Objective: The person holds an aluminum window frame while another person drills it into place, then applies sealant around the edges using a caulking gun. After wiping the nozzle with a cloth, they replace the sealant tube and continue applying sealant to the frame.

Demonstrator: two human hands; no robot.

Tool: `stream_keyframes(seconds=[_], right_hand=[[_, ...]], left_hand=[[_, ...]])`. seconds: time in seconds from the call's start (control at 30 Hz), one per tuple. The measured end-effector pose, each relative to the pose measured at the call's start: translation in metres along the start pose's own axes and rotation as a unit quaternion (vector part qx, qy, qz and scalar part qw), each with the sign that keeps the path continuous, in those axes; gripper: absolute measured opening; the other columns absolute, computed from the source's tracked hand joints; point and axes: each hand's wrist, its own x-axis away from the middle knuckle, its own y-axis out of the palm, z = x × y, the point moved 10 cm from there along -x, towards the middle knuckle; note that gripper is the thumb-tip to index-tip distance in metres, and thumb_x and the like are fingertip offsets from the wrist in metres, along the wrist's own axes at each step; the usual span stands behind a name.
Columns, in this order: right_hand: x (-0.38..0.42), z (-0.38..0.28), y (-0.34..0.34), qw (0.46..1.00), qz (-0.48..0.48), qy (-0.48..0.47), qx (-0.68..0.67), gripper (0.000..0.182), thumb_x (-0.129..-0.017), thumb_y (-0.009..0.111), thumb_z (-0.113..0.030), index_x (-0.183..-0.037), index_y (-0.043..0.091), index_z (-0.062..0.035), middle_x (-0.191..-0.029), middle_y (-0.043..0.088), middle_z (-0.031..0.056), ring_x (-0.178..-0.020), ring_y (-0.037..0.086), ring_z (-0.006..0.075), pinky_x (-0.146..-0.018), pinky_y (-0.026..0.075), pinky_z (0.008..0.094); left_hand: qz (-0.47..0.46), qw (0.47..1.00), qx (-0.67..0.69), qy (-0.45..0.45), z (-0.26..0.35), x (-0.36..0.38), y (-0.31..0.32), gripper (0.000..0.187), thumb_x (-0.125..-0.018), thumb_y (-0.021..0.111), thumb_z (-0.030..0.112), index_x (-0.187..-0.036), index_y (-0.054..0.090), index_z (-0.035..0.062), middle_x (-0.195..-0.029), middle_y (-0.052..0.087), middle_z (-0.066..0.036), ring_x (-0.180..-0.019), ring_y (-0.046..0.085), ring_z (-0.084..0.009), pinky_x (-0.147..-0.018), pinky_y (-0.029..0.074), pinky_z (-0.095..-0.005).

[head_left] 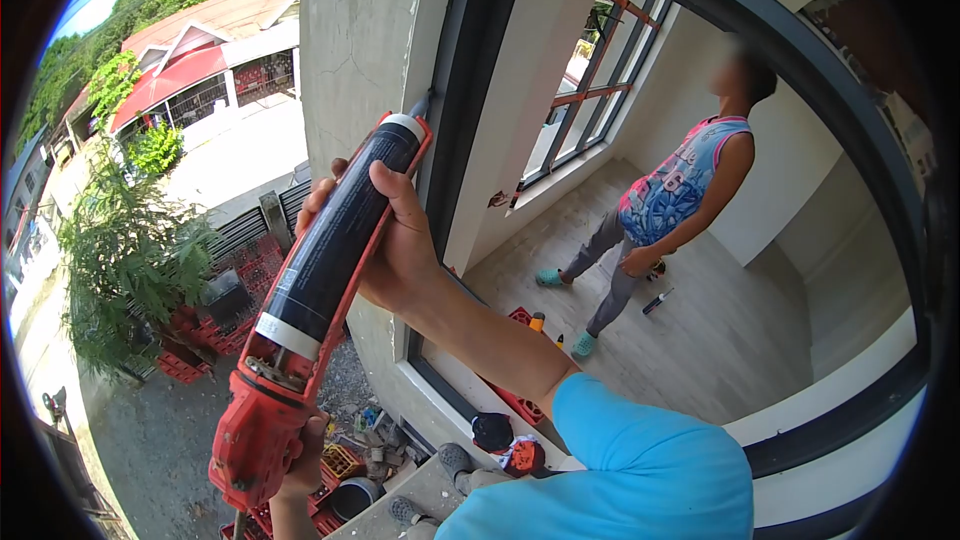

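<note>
A red caulking gun (255, 430) loaded with a dark sealant cartridge (335, 230) slants up across the view. My right hand (395, 240) is wrapped round the cartridge and its red cradle from below, thumb on the near side and fingertips on the far side. Lower down, my left hand (308, 455) grips the gun's handle, partly hidden behind the red body. The nozzle (421, 107) points at the joint between the dark window frame (470, 80) and the grey concrete wall (360, 40); its tip looks to be against that joint.
Inside the opening stands another person (685, 180) on the tiled floor, near a second caulking gun (657, 302). My shoes (455, 462) are on a concrete ledge beside a dark and red bag-like item (508, 445). Red crates (185, 360) and a tree (130, 260) are far below.
</note>
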Motion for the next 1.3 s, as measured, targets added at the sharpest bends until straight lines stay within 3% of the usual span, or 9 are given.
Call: stream_keyframes(seconds=[0.27, 0.37, 0.47, 0.6, 0.67, 0.97, 1.07, 1.17, 1.3], right_hand=[[-0.008, -0.015, 0.024, 1.0, -0.024, -0.008, 0.009, 0.036, -0.087, 0.065, -0.041, -0.096, 0.049, -0.0101, -0.088, 0.06, 0.0115, -0.088, 0.061, 0.0269, -0.079, 0.053, 0.0443], [-0.013, -0.019, 0.031, 0.999, -0.031, -0.011, 0.01, 0.037, -0.087, 0.065, -0.041, -0.097, 0.048, -0.0106, -0.088, 0.059, 0.0117, -0.088, 0.061, 0.0267, -0.079, 0.052, 0.0443], [-0.021, -0.025, 0.04, 0.999, -0.039, -0.012, 0.007, 0.037, -0.087, 0.065, -0.041, -0.098, 0.047, -0.0106, -0.088, 0.059, 0.0117, -0.088, 0.061, 0.0265, -0.08, 0.052, 0.0444], [-0.028, -0.03, 0.052, 0.999, -0.041, -0.012, 0.002, 0.037, -0.087, 0.065, -0.041, -0.099, 0.047, -0.0103, -0.088, 0.059, 0.0115, -0.088, 0.061, 0.0262, -0.081, 0.052, 0.0449], [-0.029, -0.032, 0.055, 0.999, -0.038, -0.011, -0.003, 0.038, -0.087, 0.065, -0.041, -0.099, 0.047, -0.0101, -0.088, 0.059, 0.0115, -0.088, 0.061, 0.0259, -0.081, 0.052, 0.0453], [-0.029, -0.043, 0.064, 0.998, -0.056, -0.016, 0.012, 0.036, -0.086, 0.065, -0.041, -0.095, 0.05, -0.009, -0.086, 0.061, 0.0117, -0.084, 0.063, 0.0256, -0.077, 0.055, 0.0458], [-0.03, -0.045, 0.068, 0.998, -0.061, -0.016, 0.015, 0.036, -0.086, 0.065, -0.042, -0.093, 0.052, -0.0083, -0.085, 0.061, 0.0116, -0.083, 0.063, 0.0255, -0.076, 0.055, 0.046], [-0.03, -0.048, 0.07, 0.998, -0.06, -0.017, 0.009, 0.037, -0.086, 0.065, -0.041, -0.092, 0.052, -0.0073, -0.085, 0.061, 0.0115, -0.084, 0.063, 0.0252, -0.077, 0.055, 0.046], [-0.033, -0.049, 0.078, 0.998, -0.069, -0.01, 0.006, 0.037, -0.086, 0.065, -0.041, -0.093, 0.053, -0.0066, -0.085, 0.06, 0.0111, -0.084, 0.063, 0.025, -0.078, 0.054, 0.0452]], left_hand=[[0.024, 0.999, 0.039, 0.003, 0.029, -0.01, 0.003, 0.021, -0.091, 0.061, 0.021, -0.089, 0.054, 0.0018, -0.079, 0.054, -0.005, -0.076, 0.056, -0.0148, -0.071, 0.048, -0.0307], [0.092, 0.992, 0.033, 0.084, 0.052, -0.017, -0.003, 0.015, -0.089, 0.061, 0.012, -0.078, 0.061, 0.002, -0.068, 0.058, -0.004, -0.062, 0.055, -0.0126, -0.058, 0.044, -0.0269], [0.042, 0.999, 0.018, 0.0, 0.056, -0.025, -0.004, 0.016, -0.088, 0.062, 0.013, -0.077, 0.06, 0.0019, -0.067, 0.057, -0.004, -0.059, 0.054, -0.0126, -0.055, 0.043, -0.0264], [0.034, 0.999, 0.009, 0.017, 0.057, -0.028, -0.008, 0.018, -0.091, 0.063, 0.016, -0.095, 0.053, 0.0009, -0.08, 0.056, -0.006, -0.073, 0.058, -0.0151, -0.069, 0.049, -0.0321], [0.042, 0.997, -0.009, 0.063, 0.062, -0.029, -0.009, 0.018, -0.09, 0.063, 0.015, -0.095, 0.053, 0.001, -0.08, 0.057, -0.006, -0.073, 0.058, -0.015, -0.069, 0.05, -0.0322], [0.063, 0.993, -0.016, 0.098, 0.074, -0.032, -0.004, 0.016, -0.09, 0.062, 0.014, -0.092, 0.054, -0.0001, -0.075, 0.057, -0.006, -0.07, 0.058, -0.0147, -0.065, 0.051, -0.0304], [0.05, 0.988, -0.021, 0.148, 0.083, -0.035, -0.002, 0.015, -0.09, 0.062, 0.013, -0.091, 0.055, -0.0001, -0.075, 0.057, -0.007, -0.069, 0.058, -0.0148, -0.065, 0.051, -0.0305], [0.096, 0.991, 0.031, 0.083, 0.092, -0.036, -0.002, 0.018, -0.086, 0.063, 0.011, -0.071, 0.059, 0.0013, -0.07, 0.058, -0.005, -0.062, 0.053, -0.0145, -0.058, 0.042, -0.0286], [0.1, 0.992, -0.004, 0.076, 0.097, -0.038, -0.005, 0.018, -0.087, 0.062, 0.012, -0.072, 0.059, 0.0014, -0.071, 0.058, -0.005, -0.063, 0.052, -0.0145, -0.059, 0.041, -0.0288]])
